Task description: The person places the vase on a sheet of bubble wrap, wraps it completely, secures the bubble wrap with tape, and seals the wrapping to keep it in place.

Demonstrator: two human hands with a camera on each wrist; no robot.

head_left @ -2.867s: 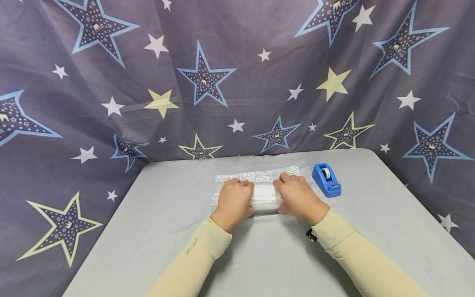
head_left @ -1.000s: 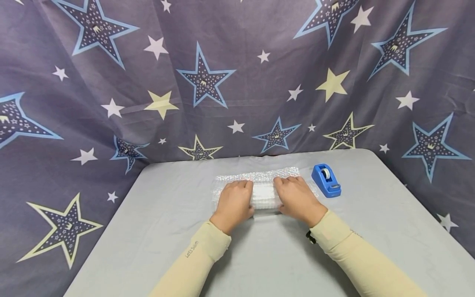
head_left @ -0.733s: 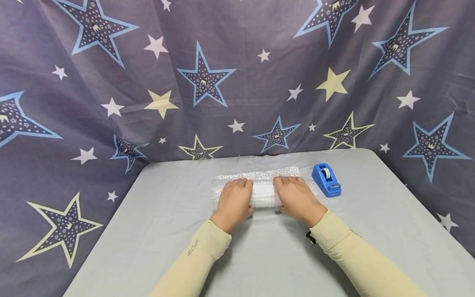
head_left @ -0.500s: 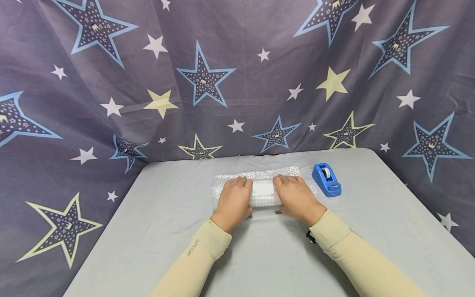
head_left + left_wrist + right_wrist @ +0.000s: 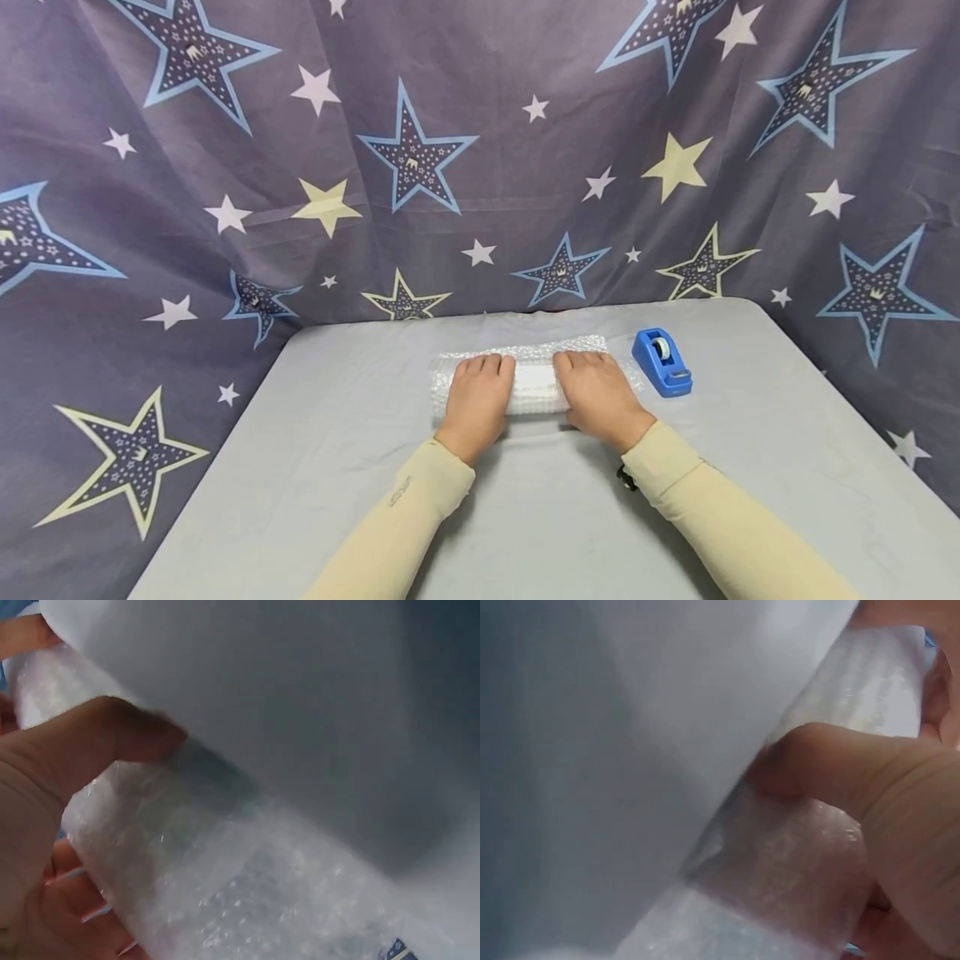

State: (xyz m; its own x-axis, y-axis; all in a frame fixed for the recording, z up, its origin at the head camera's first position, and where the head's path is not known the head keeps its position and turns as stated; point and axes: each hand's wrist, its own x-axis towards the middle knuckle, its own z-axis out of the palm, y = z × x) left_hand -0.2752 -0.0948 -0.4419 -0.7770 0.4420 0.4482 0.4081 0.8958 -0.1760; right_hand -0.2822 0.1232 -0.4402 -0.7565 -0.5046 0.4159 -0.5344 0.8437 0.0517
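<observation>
A roll of clear bubble wrap lies across the table in the head view, with a flat strip of the same wrap showing beyond it. My left hand grips the roll's left part, fingers over the top and thumb on the near side. On the right part, my right hand grips it the same way, its thumb pressing low against the wrap. Both wrist views show the thumbs close to the pale tabletop cloth. Whatever lies inside the roll is hidden by the layers.
To the right of the wrap stands a blue tape dispenser with a roll of tape in it. A light grey cloth covers the table. Behind it hangs a dark curtain printed with stars.
The near edge of the roll has moved slightly away from me, over the flat wrap. My left hand has shifted a little to the right; both hands keep their hold.
</observation>
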